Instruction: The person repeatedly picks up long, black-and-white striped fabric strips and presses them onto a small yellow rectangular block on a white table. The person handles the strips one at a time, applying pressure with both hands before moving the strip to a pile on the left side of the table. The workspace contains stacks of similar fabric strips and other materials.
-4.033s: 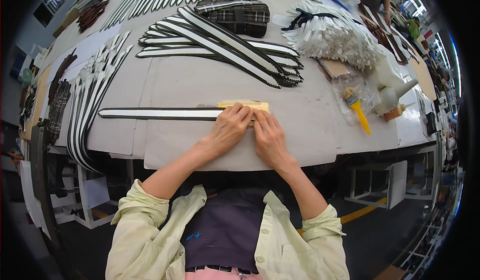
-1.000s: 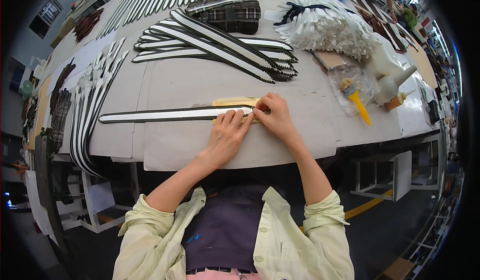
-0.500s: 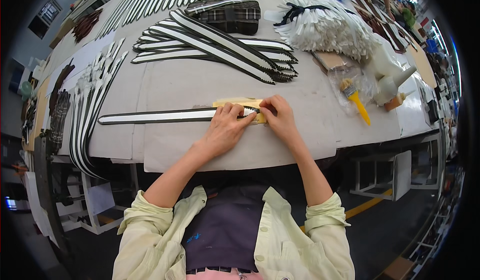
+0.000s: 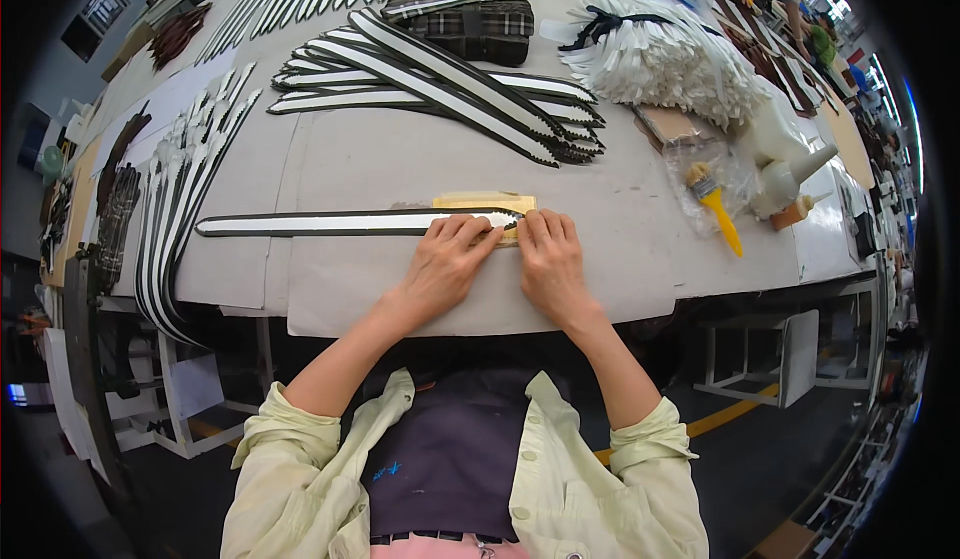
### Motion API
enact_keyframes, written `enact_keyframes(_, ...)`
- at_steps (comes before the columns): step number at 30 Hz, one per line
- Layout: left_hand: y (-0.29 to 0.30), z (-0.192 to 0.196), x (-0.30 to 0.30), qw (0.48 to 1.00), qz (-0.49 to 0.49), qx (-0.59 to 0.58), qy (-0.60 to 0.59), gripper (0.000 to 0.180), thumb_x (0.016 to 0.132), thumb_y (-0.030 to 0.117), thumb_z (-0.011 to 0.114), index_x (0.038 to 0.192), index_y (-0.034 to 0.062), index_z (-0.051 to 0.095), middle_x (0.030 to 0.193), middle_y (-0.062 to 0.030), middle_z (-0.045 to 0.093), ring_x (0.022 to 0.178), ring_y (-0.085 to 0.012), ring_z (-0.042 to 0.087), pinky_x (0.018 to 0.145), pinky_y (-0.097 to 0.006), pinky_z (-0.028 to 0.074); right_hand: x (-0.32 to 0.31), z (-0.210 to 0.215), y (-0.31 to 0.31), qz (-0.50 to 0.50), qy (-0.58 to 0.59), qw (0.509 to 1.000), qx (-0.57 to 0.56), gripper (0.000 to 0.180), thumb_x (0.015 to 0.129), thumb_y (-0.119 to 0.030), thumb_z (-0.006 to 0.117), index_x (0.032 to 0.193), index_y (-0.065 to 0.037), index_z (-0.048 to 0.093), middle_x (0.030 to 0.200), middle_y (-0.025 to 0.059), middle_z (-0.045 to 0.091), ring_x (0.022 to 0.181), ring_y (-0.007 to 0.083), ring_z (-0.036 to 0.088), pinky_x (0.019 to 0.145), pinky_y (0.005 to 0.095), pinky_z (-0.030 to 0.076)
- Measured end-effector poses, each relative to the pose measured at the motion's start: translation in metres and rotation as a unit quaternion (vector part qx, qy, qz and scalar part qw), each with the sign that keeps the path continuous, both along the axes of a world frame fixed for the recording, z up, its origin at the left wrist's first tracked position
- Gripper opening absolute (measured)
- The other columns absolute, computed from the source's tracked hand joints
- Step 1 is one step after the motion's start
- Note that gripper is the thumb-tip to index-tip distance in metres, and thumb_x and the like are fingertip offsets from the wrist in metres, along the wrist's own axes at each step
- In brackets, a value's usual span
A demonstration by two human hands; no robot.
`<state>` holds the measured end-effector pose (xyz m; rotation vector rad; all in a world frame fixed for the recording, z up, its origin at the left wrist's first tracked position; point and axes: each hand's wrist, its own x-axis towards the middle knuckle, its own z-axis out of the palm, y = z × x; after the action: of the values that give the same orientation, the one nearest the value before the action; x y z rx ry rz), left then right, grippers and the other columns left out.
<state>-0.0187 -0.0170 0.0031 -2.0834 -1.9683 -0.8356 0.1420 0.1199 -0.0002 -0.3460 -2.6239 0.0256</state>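
Pressing down flat, the left hand (image 4: 447,259) and right hand (image 4: 547,259) sit side by side on the right end of a long black-and-white strip (image 4: 340,223), fingers spread, neither grip closed around anything. That end lies over a tan card (image 4: 480,202) on the grey bench (image 4: 400,159). Right of the card lies a yellow-handled brush (image 4: 717,209); beyond it, a pile of similar strips (image 4: 440,79).

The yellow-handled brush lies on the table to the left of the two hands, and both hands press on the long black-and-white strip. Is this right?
Not quite. The head view shows the yellow-handled brush to the right of the hands. Left hand and right hand do press on the long black-and-white strip.
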Motion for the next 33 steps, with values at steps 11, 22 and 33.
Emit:
enact_keyframes(11, 0.003, -0.001, 0.003, 0.995, 0.002, -0.006, -0.1, 0.038, 0.082, 0.0, 0.065, 0.12, -0.0016, 0.071, 0.119, -0.0124, 0.065, 0.113, -0.0339, 0.061, 0.097, -0.043, 0.052, -0.006, 0.006, -0.016, 0.053, 0.057, 0.99, -0.119, 0.045, 0.073, 0.004, 0.062, 0.118, 0.012, 0.063, 0.118, 0.0209, 0.06, 0.118, 0.0391, 0.058, 0.103, 0.0466, 0.045)
enact_keyframes(22, -0.013, 0.008, -0.056, 0.996, -0.011, -0.033, -0.088, 0.029, 0.088, 0.016, 0.075, 0.114, 0.0039, 0.07, 0.121, -0.0114, 0.064, 0.121, -0.0312, 0.057, 0.102, -0.044, 0.047, -0.005, 0.006, -0.032, 0.009, 0.015, 0.997, -0.071, 0.041, 0.082, 0.001, 0.062, 0.122, 0.008, 0.063, 0.122, 0.0193, 0.061, 0.118, 0.0382, 0.058, 0.103, 0.0485, 0.043)
enact_keyframes(33, -0.026, 0.019, -0.104, 0.983, -0.005, -0.147, -0.109, 0.033, 0.084, 0.015, 0.074, 0.114, 0.0087, 0.062, 0.108, -0.0122, 0.063, 0.101, -0.0339, 0.063, 0.085, -0.044, 0.053, -0.058, 0.025, -0.025, 0.062, 0.084, 0.985, -0.137, 0.023, 0.092, -0.002, 0.067, 0.114, -0.001, 0.067, 0.112, 0.0142, 0.065, 0.109, 0.0334, 0.058, 0.098, 0.0474, 0.043)
